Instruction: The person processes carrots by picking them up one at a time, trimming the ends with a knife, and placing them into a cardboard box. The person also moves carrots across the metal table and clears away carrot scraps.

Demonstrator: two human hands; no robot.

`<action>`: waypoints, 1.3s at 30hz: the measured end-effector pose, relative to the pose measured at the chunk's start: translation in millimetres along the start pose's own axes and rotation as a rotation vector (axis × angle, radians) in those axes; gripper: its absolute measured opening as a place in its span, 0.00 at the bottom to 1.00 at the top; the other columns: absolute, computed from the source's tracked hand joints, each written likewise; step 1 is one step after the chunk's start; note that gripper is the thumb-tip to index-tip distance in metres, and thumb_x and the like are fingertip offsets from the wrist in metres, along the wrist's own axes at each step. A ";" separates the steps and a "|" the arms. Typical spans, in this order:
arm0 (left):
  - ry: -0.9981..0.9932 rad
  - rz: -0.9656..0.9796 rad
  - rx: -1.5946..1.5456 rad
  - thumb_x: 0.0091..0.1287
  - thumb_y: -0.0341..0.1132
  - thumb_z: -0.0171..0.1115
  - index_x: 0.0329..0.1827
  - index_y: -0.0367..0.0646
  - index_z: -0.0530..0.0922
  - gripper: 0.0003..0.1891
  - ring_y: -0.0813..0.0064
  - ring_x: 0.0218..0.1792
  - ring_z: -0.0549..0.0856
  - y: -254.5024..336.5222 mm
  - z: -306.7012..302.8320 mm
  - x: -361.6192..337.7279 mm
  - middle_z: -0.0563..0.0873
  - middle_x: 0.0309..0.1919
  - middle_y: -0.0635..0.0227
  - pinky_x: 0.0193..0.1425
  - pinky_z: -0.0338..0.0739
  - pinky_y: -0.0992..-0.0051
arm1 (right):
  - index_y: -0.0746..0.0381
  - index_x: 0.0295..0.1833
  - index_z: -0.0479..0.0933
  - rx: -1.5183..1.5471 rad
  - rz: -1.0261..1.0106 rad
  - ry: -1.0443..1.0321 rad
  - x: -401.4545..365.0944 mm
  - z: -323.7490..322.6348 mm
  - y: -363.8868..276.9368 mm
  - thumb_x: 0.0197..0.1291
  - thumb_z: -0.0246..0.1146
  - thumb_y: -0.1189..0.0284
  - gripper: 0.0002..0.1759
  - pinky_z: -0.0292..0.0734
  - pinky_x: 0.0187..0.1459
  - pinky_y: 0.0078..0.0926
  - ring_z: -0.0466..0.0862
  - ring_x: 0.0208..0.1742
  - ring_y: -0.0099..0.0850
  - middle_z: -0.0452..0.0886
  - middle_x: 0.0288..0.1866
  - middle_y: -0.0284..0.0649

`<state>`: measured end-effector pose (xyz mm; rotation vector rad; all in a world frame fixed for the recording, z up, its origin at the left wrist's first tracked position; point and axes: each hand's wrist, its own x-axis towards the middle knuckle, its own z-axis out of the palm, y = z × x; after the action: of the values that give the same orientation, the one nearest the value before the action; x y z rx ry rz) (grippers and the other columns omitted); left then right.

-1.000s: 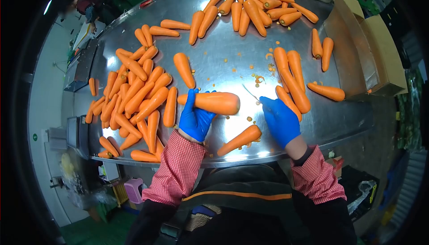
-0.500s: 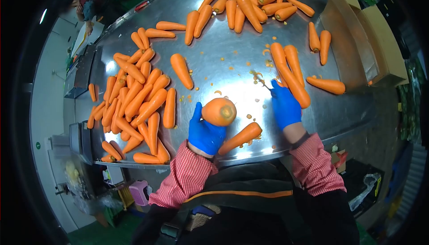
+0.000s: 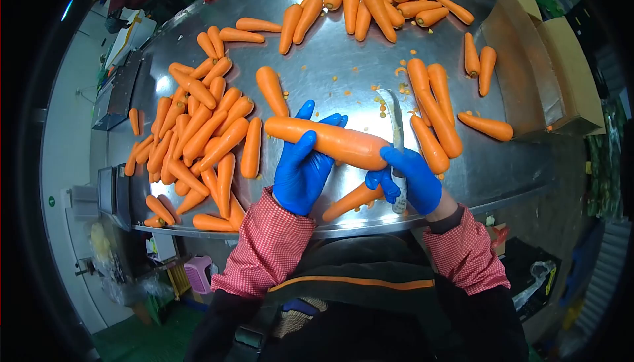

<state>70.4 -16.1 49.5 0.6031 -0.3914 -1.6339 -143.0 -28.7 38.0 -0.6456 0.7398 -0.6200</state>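
Note:
A large carrot [image 3: 330, 140] lies sideways across my left hand [image 3: 302, 167], whose blue-gloved fingers wrap round its narrow half. At the carrot's thick right end is my right hand [image 3: 413, 180], also gloved in blue, closed on a knife with a pale handle. The curved blade of the knife [image 3: 394, 114] points away from me, just beside that end, with the thumb touching the carrot. Another carrot [image 3: 353, 201] rests on the metal table [image 3: 317, 84] beneath my hands.
A big pile of carrots [image 3: 205, 131] covers the left side, and more carrots [image 3: 376, 8] lie at the far edge. Several carrots [image 3: 432, 108] are right of the knife. Small orange trimmings dot the middle. A cardboard box [image 3: 561, 71] stands at the right.
The held carrot has turned from end-on to sideways. My right hand has moved left and nearer to it, with the knife now upright in view. One more carrot lies at the right.

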 end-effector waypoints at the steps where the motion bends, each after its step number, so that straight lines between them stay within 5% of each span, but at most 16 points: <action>1: 0.000 -0.007 0.017 0.67 0.34 0.60 0.73 0.47 0.53 0.35 0.52 0.67 0.69 -0.7 0.2 -0.6 0.72 0.62 0.47 0.72 0.63 0.51 | 0.66 0.43 0.76 0.031 0.000 0.000 1.5 -1.5 3.1 0.67 0.56 0.55 0.22 0.74 0.25 0.15 0.80 0.24 0.24 0.80 0.24 0.39; 10: 0.104 -0.097 0.157 0.64 0.27 0.64 0.75 0.46 0.48 0.40 0.56 0.65 0.72 -13.6 -0.7 -9.7 0.71 0.61 0.52 0.71 0.67 0.58 | 0.63 0.36 0.77 -0.102 0.050 0.052 6.0 9.3 9.9 0.69 0.50 0.53 0.24 0.71 0.29 0.15 0.75 0.23 0.20 0.77 0.21 0.34; 16: 0.109 -0.116 0.240 0.63 0.28 0.65 0.75 0.45 0.48 0.42 0.57 0.64 0.73 -15.2 -8.9 -9.5 0.71 0.61 0.52 0.69 0.69 0.58 | 0.70 0.49 0.74 -0.142 0.067 0.085 8.1 7.5 17.5 0.66 0.56 0.51 0.29 0.73 0.23 0.14 0.80 0.23 0.23 0.81 0.28 0.41; 24: 0.140 -0.168 0.322 0.64 0.27 0.63 0.75 0.42 0.48 0.40 0.59 0.63 0.74 -36.9 -19.3 -6.9 0.70 0.61 0.53 0.69 0.69 0.60 | 0.66 0.59 0.70 -0.223 0.018 0.117 5.9 1.1 22.6 0.60 0.66 0.55 0.30 0.70 0.21 0.11 0.79 0.25 0.19 0.80 0.31 0.35; 28: 0.082 -0.238 0.424 0.68 0.41 0.61 0.72 0.46 0.58 0.32 0.64 0.60 0.77 -43.1 18.1 -8.3 0.76 0.57 0.60 0.63 0.74 0.63 | 0.65 0.57 0.72 -0.080 -0.019 0.194 -23.2 -22.7 -4.3 0.61 0.64 0.55 0.28 0.72 0.23 0.11 0.79 0.25 0.19 0.80 0.29 0.36; 31: 0.000 -0.424 0.406 0.71 0.39 0.56 0.72 0.46 0.60 0.27 0.63 0.60 0.77 -42.7 19.7 -3.3 0.76 0.56 0.58 0.62 0.75 0.66 | 0.61 0.52 0.74 0.103 -0.209 0.419 -61.3 -47.9 -52.9 0.62 0.63 0.53 0.24 0.69 0.21 0.13 0.75 0.20 0.19 0.79 0.26 0.36; 35: 0.032 -0.448 0.450 0.73 0.43 0.54 0.69 0.46 0.66 0.24 0.65 0.56 0.79 -55.7 8.8 -5.6 0.79 0.51 0.60 0.61 0.75 0.68 | 0.60 0.50 0.75 0.047 -0.711 0.521 -95.5 -95.6 -147.5 0.64 0.57 0.46 0.27 0.67 0.20 0.15 0.72 0.17 0.18 0.78 0.25 0.36; 38: 0.021 -0.479 0.457 0.73 0.44 0.53 0.68 0.46 0.67 0.23 0.66 0.54 0.80 -63.1 3.4 -9.5 0.79 0.51 0.61 0.62 0.74 0.68 | 0.63 0.58 0.74 -0.096 -0.763 0.727 -91.7 -99.9 -160.1 0.67 0.53 0.47 0.30 0.63 0.18 0.16 0.69 0.16 0.18 0.78 0.25 0.34; 39: 0.016 -0.483 0.456 0.73 0.44 0.52 0.68 0.46 0.67 0.23 0.66 0.54 0.80 -64.4 3.4 -8.8 0.79 0.51 0.61 0.62 0.74 0.68 | 0.63 0.58 0.75 -0.249 -0.628 0.807 -81.0 -97.5 -144.9 0.68 0.54 0.50 0.28 0.64 0.18 0.15 0.72 0.18 0.19 0.79 0.26 0.35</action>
<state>17.3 2.2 16.7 1.1186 -0.6512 -2.0099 -304.8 -94.6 118.9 -0.8719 1.3939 -1.4248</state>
